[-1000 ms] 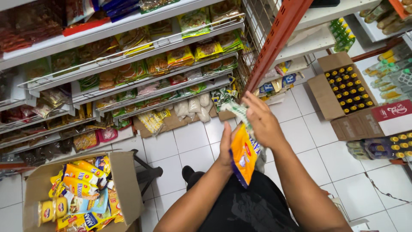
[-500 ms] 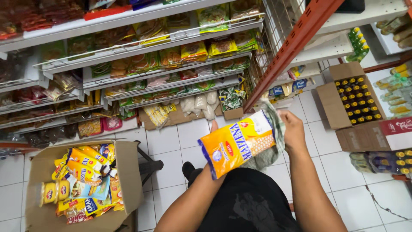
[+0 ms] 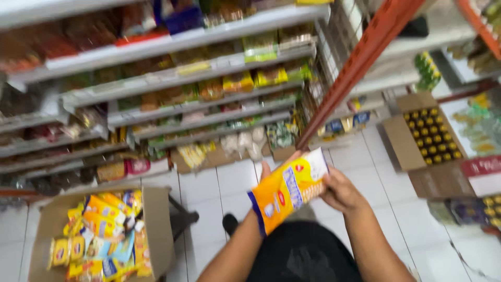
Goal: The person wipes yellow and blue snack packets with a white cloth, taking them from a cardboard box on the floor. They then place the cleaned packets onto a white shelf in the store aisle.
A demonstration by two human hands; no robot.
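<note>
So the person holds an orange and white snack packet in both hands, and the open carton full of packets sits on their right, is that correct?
Not quite: the open carton full of packets sits on the person's left, not the right. The head view shows it at lower left. The rest stands: the left hand and right hand both hold the orange and white snack packet.

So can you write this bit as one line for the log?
left hand: behind orange snack packet, holding it | right hand: gripping packet's right end | nearby: open cardboard box of packets, lower left | shelves: ahead
</note>
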